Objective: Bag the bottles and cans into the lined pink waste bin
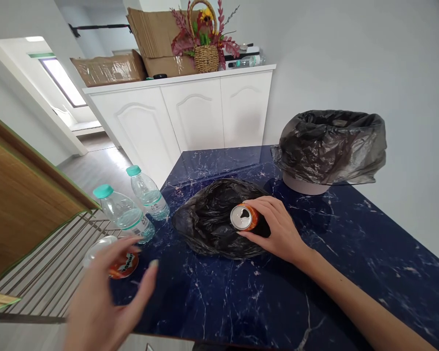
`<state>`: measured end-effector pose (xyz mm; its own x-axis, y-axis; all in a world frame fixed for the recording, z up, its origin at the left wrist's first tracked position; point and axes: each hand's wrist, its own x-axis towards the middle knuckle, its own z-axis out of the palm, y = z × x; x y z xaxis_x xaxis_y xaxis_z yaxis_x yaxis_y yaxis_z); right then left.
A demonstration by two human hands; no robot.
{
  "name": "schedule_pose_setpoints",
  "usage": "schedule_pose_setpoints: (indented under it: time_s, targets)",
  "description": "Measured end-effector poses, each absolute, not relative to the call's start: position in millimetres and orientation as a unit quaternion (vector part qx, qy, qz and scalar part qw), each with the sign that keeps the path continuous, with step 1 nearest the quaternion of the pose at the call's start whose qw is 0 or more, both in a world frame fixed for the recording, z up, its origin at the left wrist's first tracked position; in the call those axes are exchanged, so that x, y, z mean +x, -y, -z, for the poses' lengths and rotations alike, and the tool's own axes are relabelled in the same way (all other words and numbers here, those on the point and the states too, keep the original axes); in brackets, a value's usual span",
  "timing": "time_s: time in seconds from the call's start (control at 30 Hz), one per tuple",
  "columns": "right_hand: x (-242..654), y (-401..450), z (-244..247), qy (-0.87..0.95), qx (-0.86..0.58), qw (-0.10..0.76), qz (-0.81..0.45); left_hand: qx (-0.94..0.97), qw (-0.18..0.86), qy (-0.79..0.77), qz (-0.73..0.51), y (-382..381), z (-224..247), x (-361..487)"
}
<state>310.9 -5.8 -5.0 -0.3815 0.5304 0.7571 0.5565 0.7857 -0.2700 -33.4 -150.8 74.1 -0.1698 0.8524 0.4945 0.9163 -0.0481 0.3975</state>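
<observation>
An orange drink can (242, 217) with an opened top is gripped by my right hand (278, 229), above a spread black plastic bag (208, 229) on the table. My left hand (111, 292) is at the lower left, slightly blurred, with thumb and fingers apart and nothing held. Just behind its fingers stands an orange bottle (122, 267) with dark lettering, partly covered by the hand. Two clear water bottles with teal caps stand farther back: a nearer bottle (126, 214) and a farther bottle (149, 195).
A bin lined with a black bag (329, 146) stands at the table's far right. The dark blue marbled table (219, 302) borders a metal rack (51, 273) at left. Behind is a white cabinet (193, 117) bearing cardboard boxes (109, 68) and a flower basket (206, 58).
</observation>
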Motion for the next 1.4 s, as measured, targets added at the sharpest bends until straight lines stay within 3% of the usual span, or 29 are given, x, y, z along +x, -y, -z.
schedule_pose_setpoints:
  time_s: [0.1, 0.33, 0.7, 1.07, 1.27, 1.4]
  targets:
    - [307, 10, 4, 0.834, -0.311, 0.456, 0.003, -0.72, -0.047, 0.608, 0.331, 124, -70, 16]
    - [304, 13, 6, 0.833, -0.281, 0.477, -0.002, -0.71, -0.342, 0.512, 0.341, 62, -48, 81]
    - [301, 15, 4, 0.825, -0.252, 0.504, -0.04, -0.57, -0.55, 0.478, 0.38, 45, -38, 82]
    - [295, 17, 10, 0.831, -0.222, 0.507, -0.059, -0.615, -0.512, 0.459, 0.387, 59, -39, 93]
    - [297, 14, 13, 0.849, -0.232, 0.466, -0.091, -0.635, -0.376, 0.532, 0.415, 67, -41, 100]
    - [303, 8, 18, 0.854, -0.267, 0.437, -0.092, -0.635, -0.204, 0.576, 0.473, 86, -52, 79]
